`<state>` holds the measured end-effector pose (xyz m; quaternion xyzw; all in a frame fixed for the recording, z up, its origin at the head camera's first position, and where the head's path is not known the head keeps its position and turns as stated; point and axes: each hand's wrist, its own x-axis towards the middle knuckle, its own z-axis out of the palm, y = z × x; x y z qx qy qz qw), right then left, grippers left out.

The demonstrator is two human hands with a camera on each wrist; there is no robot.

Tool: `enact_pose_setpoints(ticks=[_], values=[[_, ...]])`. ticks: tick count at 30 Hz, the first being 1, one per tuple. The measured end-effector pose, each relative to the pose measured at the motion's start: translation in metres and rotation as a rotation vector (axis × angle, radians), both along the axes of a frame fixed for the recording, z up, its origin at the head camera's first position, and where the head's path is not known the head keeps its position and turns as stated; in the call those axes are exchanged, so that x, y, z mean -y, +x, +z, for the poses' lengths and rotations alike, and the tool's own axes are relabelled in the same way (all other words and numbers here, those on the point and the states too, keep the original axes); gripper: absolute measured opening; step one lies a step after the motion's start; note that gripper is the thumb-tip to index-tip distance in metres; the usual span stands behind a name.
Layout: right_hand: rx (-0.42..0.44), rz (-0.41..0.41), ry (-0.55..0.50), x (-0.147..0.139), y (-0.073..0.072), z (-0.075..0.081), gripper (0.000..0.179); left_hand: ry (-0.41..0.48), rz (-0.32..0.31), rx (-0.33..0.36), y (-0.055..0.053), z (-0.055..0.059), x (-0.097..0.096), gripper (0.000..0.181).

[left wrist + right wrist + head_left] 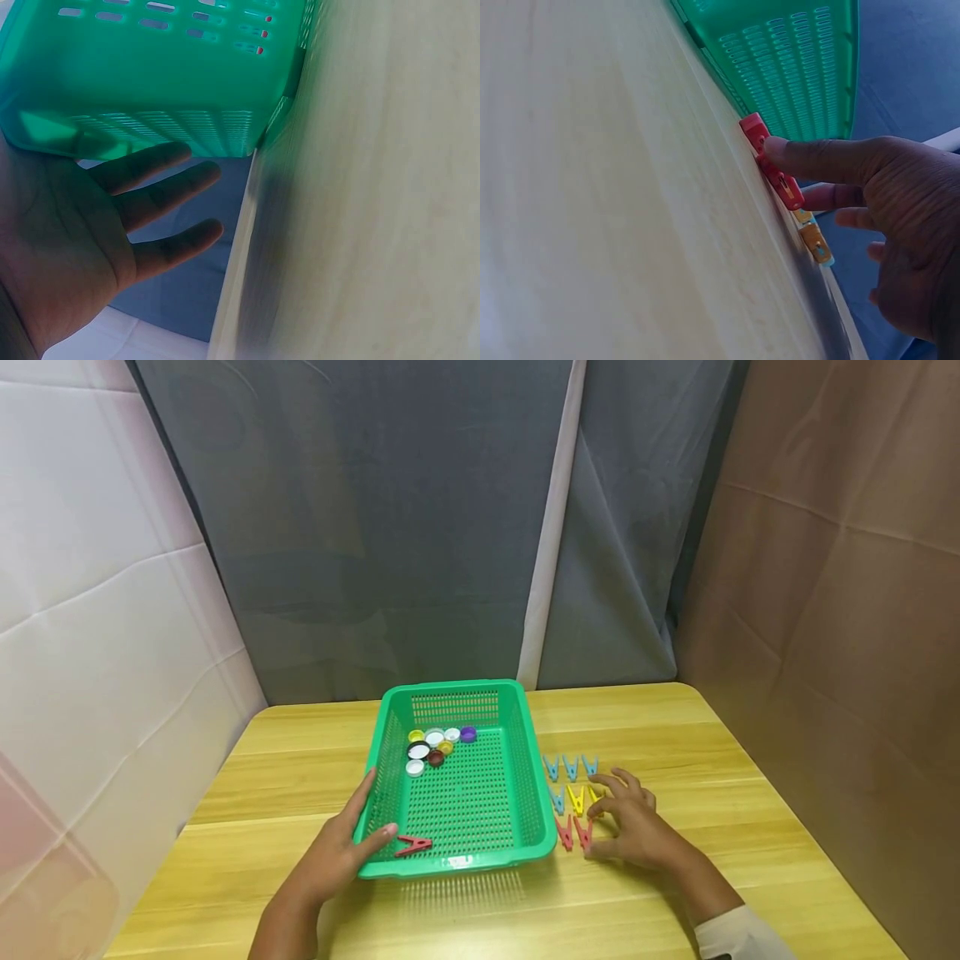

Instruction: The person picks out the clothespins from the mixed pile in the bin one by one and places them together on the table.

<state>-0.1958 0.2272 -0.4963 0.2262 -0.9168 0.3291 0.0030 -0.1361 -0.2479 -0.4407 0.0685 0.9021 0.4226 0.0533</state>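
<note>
A green plastic basket (536,777) stands on the table. My left hand (333,856) holds its near left corner, thumb over the rim; three of its fingers (169,199) stick out straight beside the wall in the left wrist view. Inside the basket, a red clothespin (414,845) lies near the thumb. My right hand (633,822) is over the clothespins right of the basket, fingers loosely bent. Its thumb is at a red clothespin (784,184) lying on the table, with the index finger on the far side. Another red clothespin (564,833) lies beside that one.
Several bottle caps, among them a purple cap (468,734) and a brown cap (436,758), lie at the basket's far left. Blue clothespins (571,767) and yellow clothespins (576,799) form rows on the table (255,793). Grey curtain (420,543) hangs behind.
</note>
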Motion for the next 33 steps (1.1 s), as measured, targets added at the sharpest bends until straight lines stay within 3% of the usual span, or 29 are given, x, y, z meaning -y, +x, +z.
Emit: enact_pose_setpoints(ticks=[10, 19, 23, 28, 33], values=[[0.002, -0.009, -0.001, 0.002, 0.0, 0.0, 0.034, -0.002, 0.005, 0.002, -0.001, 0.0, 0.001, 0.093], [0.042, -0.027, -0.02, -0.001, -0.002, -0.001, 0.056, -0.001, 0.014, 0.029, 0.0, 0.001, 0.0, 0.094], [0.034, -0.04, -0.059, -0.001, -0.002, 0.003, 0.057, -0.002, 0.014, 0.022, 0.001, 0.001, 0.0, 0.094], [-0.021, -0.052, -0.135, 0.002, 0.001, 0.016, 0.05, 0.01, 0.0, -0.001, 0.001, 0.002, -0.002, 0.093], [-0.126, -0.013, -0.189, 0.007, 0.001, 0.025, 0.046, 0.018, 0.002, 0.002, 0.001, 0.002, -0.002, 0.092]])
